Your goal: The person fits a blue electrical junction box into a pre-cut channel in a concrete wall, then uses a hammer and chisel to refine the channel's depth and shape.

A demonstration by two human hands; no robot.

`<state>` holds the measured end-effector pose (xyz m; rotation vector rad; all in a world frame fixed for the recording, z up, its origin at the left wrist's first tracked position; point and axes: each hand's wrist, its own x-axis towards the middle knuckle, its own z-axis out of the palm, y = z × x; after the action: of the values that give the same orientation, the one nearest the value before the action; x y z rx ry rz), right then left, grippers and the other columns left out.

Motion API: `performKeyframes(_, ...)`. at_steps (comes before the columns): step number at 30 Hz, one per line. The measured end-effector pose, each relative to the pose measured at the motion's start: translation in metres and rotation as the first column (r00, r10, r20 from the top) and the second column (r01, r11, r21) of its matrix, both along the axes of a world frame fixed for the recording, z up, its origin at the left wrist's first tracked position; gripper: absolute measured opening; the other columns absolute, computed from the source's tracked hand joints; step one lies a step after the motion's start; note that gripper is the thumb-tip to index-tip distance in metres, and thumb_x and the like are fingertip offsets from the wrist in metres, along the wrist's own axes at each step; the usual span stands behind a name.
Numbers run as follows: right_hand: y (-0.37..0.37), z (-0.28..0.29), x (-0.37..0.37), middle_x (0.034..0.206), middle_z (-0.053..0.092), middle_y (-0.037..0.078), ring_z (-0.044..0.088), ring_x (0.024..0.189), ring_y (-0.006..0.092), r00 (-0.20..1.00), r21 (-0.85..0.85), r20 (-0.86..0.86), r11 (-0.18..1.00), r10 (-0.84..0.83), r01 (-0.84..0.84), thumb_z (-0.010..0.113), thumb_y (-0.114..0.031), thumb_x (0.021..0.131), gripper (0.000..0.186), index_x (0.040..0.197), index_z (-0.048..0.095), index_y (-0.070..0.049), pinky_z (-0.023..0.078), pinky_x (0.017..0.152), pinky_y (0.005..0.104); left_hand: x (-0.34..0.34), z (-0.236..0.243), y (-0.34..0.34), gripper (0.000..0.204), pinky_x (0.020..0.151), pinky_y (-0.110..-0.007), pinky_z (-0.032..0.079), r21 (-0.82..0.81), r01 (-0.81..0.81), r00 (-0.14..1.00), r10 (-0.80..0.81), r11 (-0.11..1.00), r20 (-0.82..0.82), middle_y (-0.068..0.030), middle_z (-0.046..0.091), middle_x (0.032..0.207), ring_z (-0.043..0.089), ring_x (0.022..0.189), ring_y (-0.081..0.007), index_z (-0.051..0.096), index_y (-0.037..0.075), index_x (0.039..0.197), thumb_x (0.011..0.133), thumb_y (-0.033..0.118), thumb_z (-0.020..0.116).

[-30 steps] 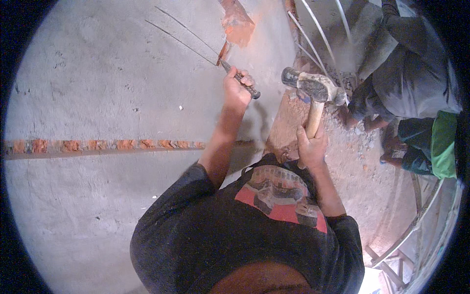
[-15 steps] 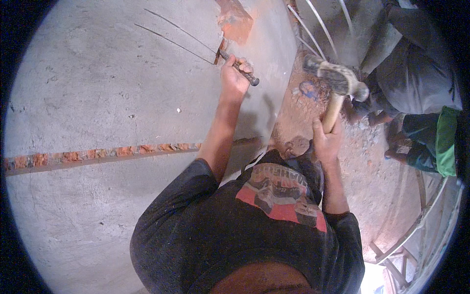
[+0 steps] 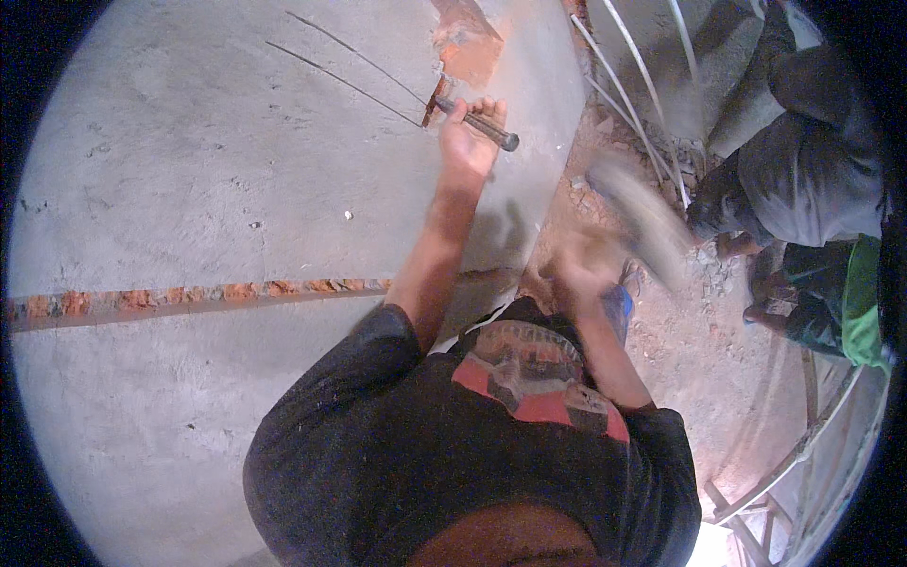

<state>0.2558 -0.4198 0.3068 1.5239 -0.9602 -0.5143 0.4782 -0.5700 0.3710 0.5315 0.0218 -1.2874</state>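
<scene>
My left hand (image 3: pixel 470 137) grips a dark metal chisel (image 3: pixel 503 139), thumb on one side and fingers on the other. The chisel's tip meets a narrow notch (image 3: pixel 434 102) cut in the grey plastered wall (image 3: pixel 189 170); its struck end points down to the right. My right hand (image 3: pixel 578 276), smeared by motion, is closed on the handle of a hammer (image 3: pixel 647 215). The blurred hammer head is to the right of the chisel, apart from it. Two dark lines run across the plaster to the notch, below a patch of bare orange brick (image 3: pixel 472 55).
A long chipped groove (image 3: pixel 236 291) showing brick crosses the wall. To the right, rubble (image 3: pixel 699 269) covers the floor, and pale pipes (image 3: pixel 642 71) lean at the back. Another person (image 3: pixel 803 170) in dark clothes is close on the right, near a green cloth (image 3: pixel 862 302).
The hammer and my right hand have swung left and become blurred. The chisel stays at the notch, its struck end now slightly higher, and my left fingers have loosened a little around it.
</scene>
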Motion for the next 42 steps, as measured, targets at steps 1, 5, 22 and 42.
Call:
performKeyframes(1,0.005,-0.016,0.013,0.076,0.057,0.016,0.056,0.066,0.0277,0.833,0.186,0.553,0.978,-0.024,-0.096,0.056,-0.018,0.082,0.016,0.090,0.056,-0.004,0.048,0.063,0.0381,0.003,-0.001,0.008,0.020,0.085,-0.045,0.048,0.014,-0.032,0.997,0.031,0.999,0.068,-0.0093,0.051,0.072,0.058,0.080,-0.0261,0.045,0.005,0.085,0.094,0.021,0.041)
performKeyframes(5,-0.023,-0.013,0.028,0.074,0.061,0.021,0.058,0.065,0.0361,-0.564,0.105,0.684,0.827,-0.463,-0.552,0.063,-0.025,0.079,0.033,0.098,0.058,0.002,0.048,0.063,0.0442,0.021,-0.008,0.014,0.015,0.094,-0.050,0.045,-0.075,0.000,0.993,0.009,0.997,0.122,-0.0115,0.052,0.080,0.058,0.087,-0.0294,0.044,0.002,0.090,0.093,0.016,0.042)
performKeyframes(22,-0.038,-0.007,0.032,0.075,0.060,0.012,0.059,0.067,0.0270,-0.680,0.035,0.435,0.765,-0.591,-0.643,0.059,-0.020,0.082,0.027,0.100,0.055,0.001,0.049,0.065,0.0405,0.037,-0.019,0.018,0.014,0.097,-0.049,0.043,-0.073,0.061,0.983,-0.047,0.995,0.179,-0.0166,0.055,0.091,0.057,0.099,-0.0317,0.048,-0.002,0.094,0.091,0.012,0.047)
performKeyframes(42,-0.027,0.012,0.007,0.072,0.059,0.016,0.060,0.062,0.0266,-0.582,-0.065,0.713,0.790,-0.391,-0.610,0.061,-0.016,0.081,0.026,0.098,0.058,0.003,0.050,0.060,0.0348,0.043,-0.023,0.017,0.014,0.097,-0.051,0.041,-0.072,0.113,0.994,-0.113,0.991,0.009,-0.0175,0.059,0.089,0.057,0.099,-0.0325,0.051,-0.001,0.090,0.091,0.012,0.048)
